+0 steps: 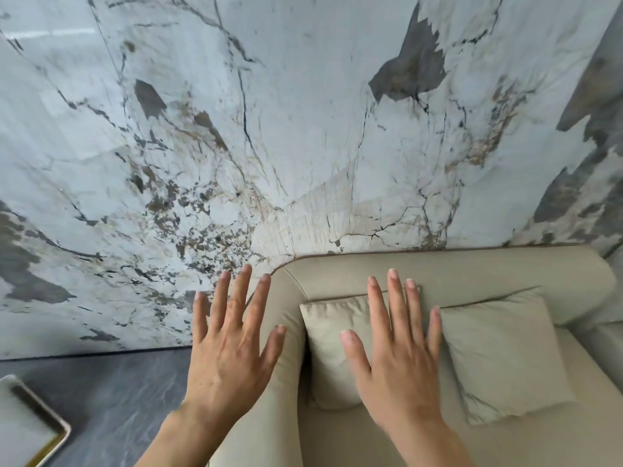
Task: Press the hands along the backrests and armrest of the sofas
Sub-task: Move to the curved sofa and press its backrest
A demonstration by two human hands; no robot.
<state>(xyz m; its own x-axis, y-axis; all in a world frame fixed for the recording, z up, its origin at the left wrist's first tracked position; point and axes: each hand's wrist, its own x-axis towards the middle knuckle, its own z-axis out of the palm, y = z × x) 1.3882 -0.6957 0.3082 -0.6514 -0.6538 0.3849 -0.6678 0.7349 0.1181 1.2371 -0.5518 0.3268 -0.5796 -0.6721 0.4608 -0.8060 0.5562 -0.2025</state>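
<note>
Left hand (229, 352), fingers spread wide and holding nothing, hovers over the beige sofa's armrest (286, 332); contact is unclear. Right hand (397, 358), equally splayed, lies above a cushion (333, 345) at 3 o'clock. At 12 o'clock the backrest (455, 274) meets the marble wall (303, 129).

wall: glossy white marble-patterned slab wall (303, 129) with grey patches, dark and brownish veins, faint light streak at its upper left | floor: dark grey stone-look floor (111, 392) | furniture: blurred white tray-like tabletop with gold rim (32, 429) at lower left
</note>
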